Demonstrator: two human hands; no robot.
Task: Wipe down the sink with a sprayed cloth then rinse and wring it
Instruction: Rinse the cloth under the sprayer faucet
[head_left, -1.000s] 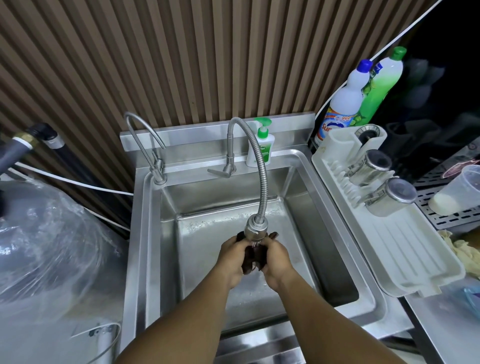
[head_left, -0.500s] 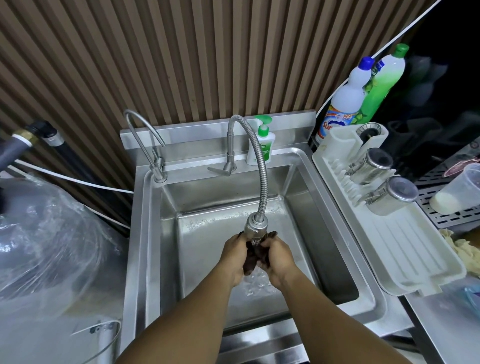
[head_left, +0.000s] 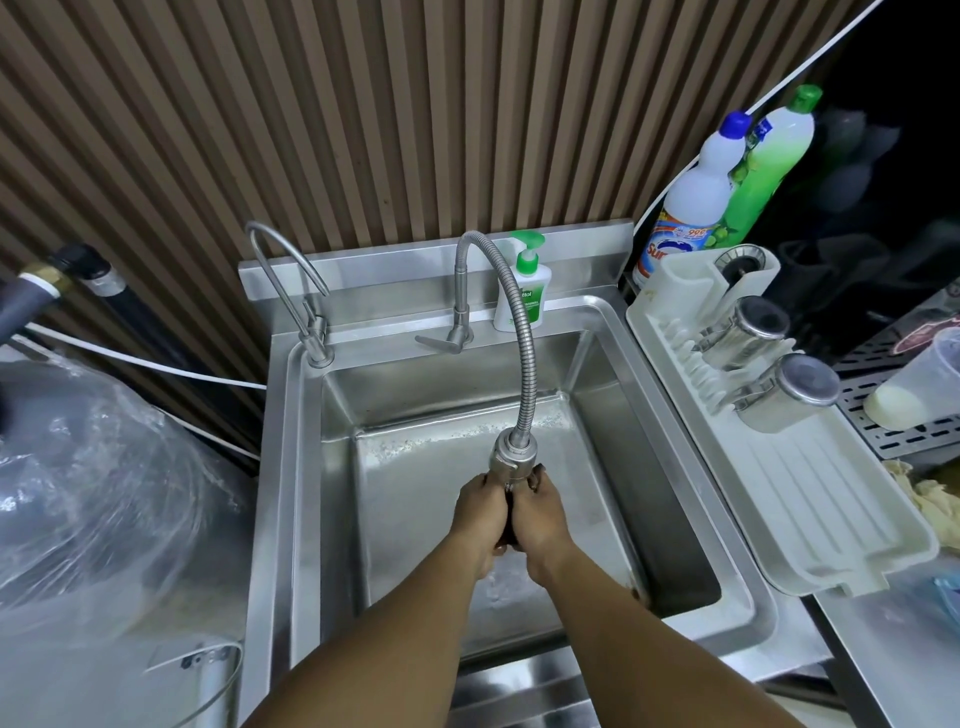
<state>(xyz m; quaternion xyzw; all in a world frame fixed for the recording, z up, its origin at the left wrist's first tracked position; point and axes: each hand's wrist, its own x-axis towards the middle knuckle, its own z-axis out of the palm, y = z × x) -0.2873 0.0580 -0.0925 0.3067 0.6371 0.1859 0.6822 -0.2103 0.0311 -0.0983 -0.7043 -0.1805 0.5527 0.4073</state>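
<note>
Left hand (head_left: 480, 512) and right hand (head_left: 540, 517) sit tighter together than 0.5 s ago; less of the dark cloth (head_left: 508, 527) shows. Clear plastic bag (head_left: 104, 493) left of the sink (head_left: 441, 387), thin tap (head_left: 283, 275) at its back-left corner. Both hands curled round the cloth, gripping it mid-basin, right under the hose sprayer (head_left: 511, 460). Water ripples on the basin floor below. White draining tray (head_left: 831, 519) on the right holds two steel cups (head_left: 748, 332).

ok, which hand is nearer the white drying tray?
Right. The right hand holds the dark cloth on the side facing the white drying tray; the left hand holds it on the far side. Both are over the sink, apart from the tray.
</note>
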